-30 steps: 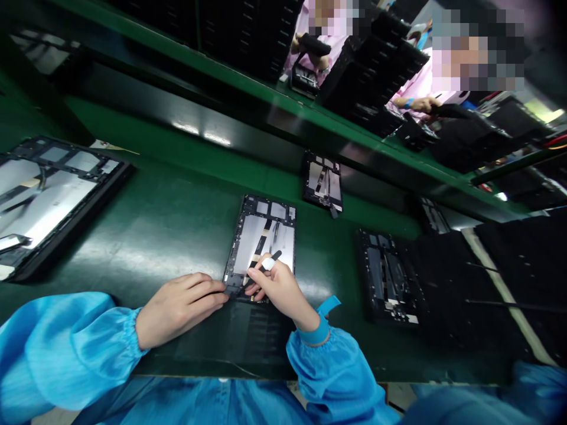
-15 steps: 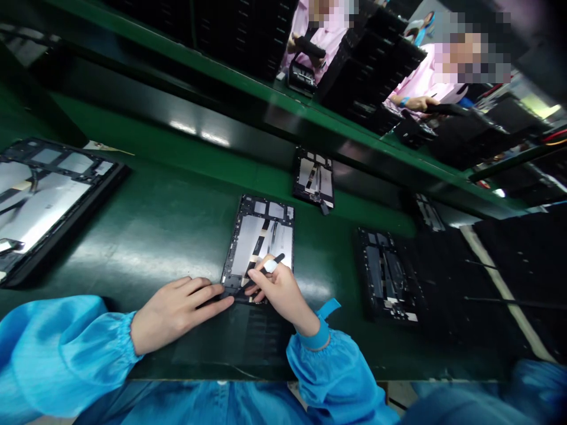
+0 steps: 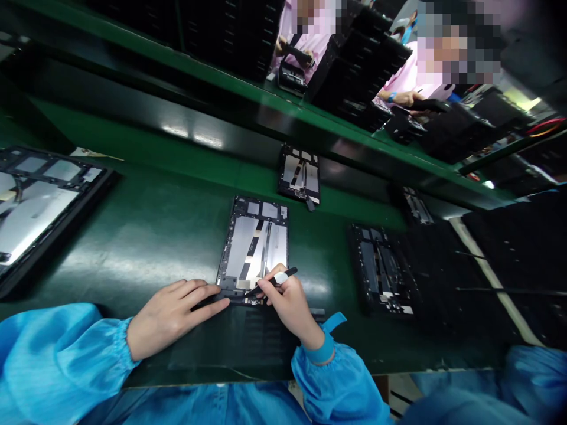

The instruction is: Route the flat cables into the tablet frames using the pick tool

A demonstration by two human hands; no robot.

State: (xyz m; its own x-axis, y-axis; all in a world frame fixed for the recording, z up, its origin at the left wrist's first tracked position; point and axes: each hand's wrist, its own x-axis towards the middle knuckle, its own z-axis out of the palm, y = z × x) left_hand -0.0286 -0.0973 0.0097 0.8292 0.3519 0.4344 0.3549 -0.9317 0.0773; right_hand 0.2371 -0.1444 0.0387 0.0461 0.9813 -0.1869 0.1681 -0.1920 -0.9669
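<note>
An opened tablet [image 3: 237, 248] lies on the green bench before me, its silver inside and dark ribbon cables facing up. My left hand [image 3: 170, 316] rests flat beside it, fingers stretched out and fingertips touching its lower left corner. In my right hand [image 3: 290, 304] is a slim black tool with a white band, which looks like tweezers [image 3: 291, 272]. Its tip reaches down to the tablet's lower edge, where small parts sit. The fingers partly hide the tablet's lower right corner.
Further opened tablets lie at the left [image 3: 38, 195], at the back [image 3: 301, 171] and to the right [image 3: 381, 265]. Above the bench runs a green shelf [image 3: 248, 97] with stacked black trays. Behind it, people in pink hold dark devices. A dark strip [image 3: 317, 311] lies near my right wrist.
My right hand has moved slightly right and down, and the tweezers lie at a flatter slant along the tablet's lower edge. My left hand stays at the corner. The view has shifted a little.
</note>
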